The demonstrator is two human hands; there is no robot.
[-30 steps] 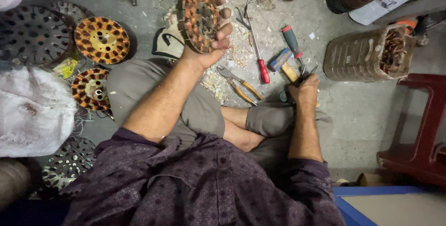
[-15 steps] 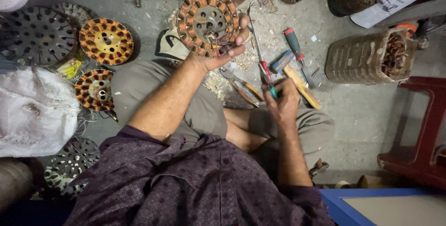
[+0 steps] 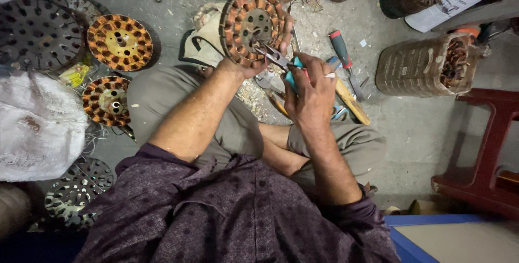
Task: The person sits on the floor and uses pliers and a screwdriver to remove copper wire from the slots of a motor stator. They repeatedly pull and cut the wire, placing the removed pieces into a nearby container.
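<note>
A person sits cross-legged on the grey dusty floor (image 3: 432, 133). The left hand (image 3: 254, 63) grasps a round, rusty-orange motor winding disc with copper coils (image 3: 253, 25) and holds it up over the left knee. Its flat face is turned toward the person and tilted a little. A disc has no long side; its middle hole points up at the camera. The right hand (image 3: 311, 92) is clenched around blue-handled metal pliers (image 3: 278, 60). Their long side runs up and left, with the tip on the coils near the middle. I think this is the wire-pulling step. The next move needs a firm pinch and a steady disc.
</note>
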